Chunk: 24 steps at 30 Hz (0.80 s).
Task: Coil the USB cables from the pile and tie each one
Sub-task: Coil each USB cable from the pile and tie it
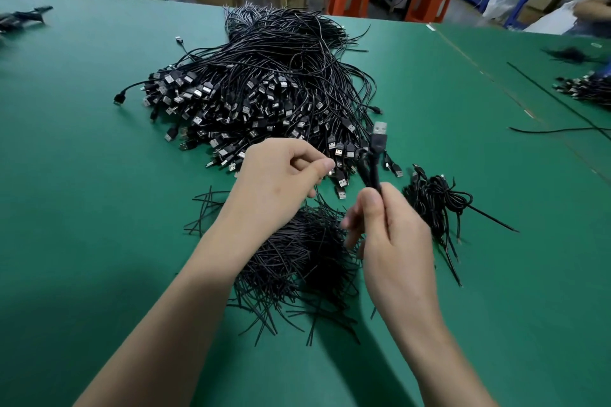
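USB cable (377, 158) upright in right hand (393, 235), plug uppermost.

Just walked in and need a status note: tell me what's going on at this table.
A person is bundling USB cables at a green table. The right grip holds a folded USB cable upright, plug on top. The left grip hovers, fingers curled, by a heap of short black ties; whether it pinches one is unclear. The pile of loose cables lies beyond, coiled bundles to the right.
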{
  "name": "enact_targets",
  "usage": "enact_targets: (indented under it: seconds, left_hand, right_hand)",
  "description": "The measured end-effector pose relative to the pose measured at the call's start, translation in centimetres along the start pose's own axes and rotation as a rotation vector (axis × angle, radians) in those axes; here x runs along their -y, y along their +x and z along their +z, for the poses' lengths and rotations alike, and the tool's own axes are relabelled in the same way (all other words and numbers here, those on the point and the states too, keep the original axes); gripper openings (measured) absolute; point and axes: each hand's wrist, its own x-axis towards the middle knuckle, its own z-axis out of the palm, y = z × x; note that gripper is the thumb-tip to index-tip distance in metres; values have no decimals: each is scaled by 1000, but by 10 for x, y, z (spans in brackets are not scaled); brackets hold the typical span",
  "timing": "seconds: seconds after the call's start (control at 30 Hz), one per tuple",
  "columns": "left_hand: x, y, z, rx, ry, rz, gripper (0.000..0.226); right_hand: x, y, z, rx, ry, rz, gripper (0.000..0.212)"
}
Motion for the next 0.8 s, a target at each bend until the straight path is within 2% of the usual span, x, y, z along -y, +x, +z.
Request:
enact_targets:
  seconds: [0.13,0.3,0.4,0.53,0.6,0.7,0.8]
  left_hand:
    - [-7,-4,6,169,1,42,30]
    - [-12,-7,2,231,-42,141,16]
    - [-15,-10,0,282,-90,179,20]
    - [-14,-7,-2,429,-316,95,36]
    - [-10,-5,-3,477,-419,50,33]
    - [-3,-5,0,411,-431,124,19]
    - [-2,-5,7,346,-491,147,7]
  right_hand:
    - [6,1,2,41,-33,-43,38]
    - [2,9,-6,40,-97,-19,40]
    - [0,10,-8,34,-79,-17,40]
    - [-3,14,-13,60,53,18,36]
    - [-3,15,-15,111,151,55,35]
    - [0,14,-17,182,291,113,37]
    - [4,13,-18,227,280,88,36]
